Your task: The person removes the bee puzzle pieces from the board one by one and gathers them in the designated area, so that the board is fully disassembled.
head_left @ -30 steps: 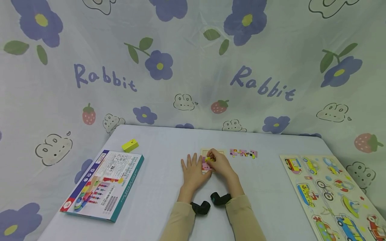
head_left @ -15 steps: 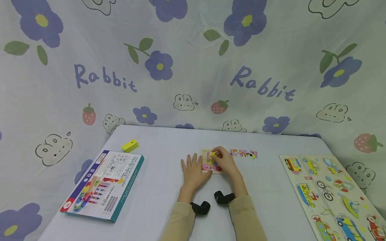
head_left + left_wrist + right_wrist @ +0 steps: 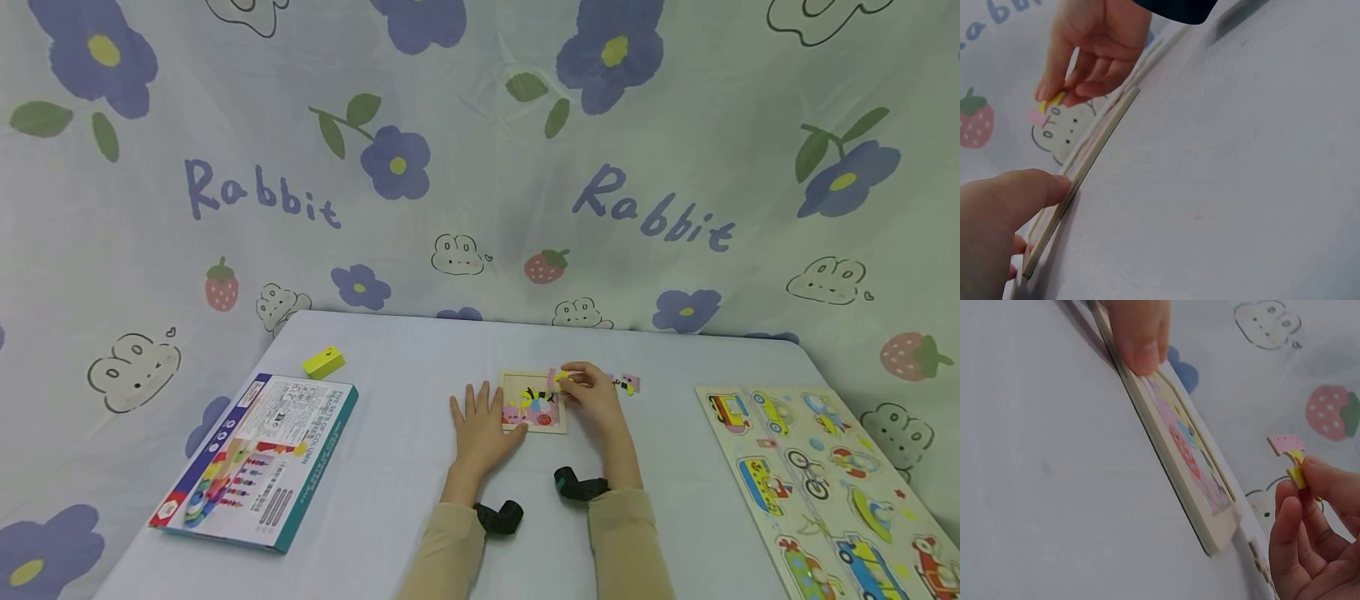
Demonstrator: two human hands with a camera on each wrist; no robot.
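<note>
A small square wooden puzzle tray (image 3: 543, 430) lies on the table, its lower part filled with colourful puzzle pieces (image 3: 536, 407) and bare wood showing towards the top. My left hand (image 3: 482, 429) lies beside it with fingers spread, the thumb resting on the tray's near rim. At the upper right corner of the tray, my right hand (image 3: 597, 408) pinches a pink and yellow puzzle piece (image 3: 1287, 445) between thumb and fingers, raised off the table. Loose puzzle pieces (image 3: 628, 384) lie to the right, partly hidden behind that hand.
A boxed toy set (image 3: 277, 450) lies at the left, with a yellow block (image 3: 324, 363) behind it. A large board with vehicle pictures (image 3: 813, 483) covers the right side. Behind the table hangs a patterned cloth (image 3: 480, 167).
My right hand has moved right, from over the tray to its upper right corner, with a piece in its fingers. More of the tray shows now. The left hand has stayed put.
</note>
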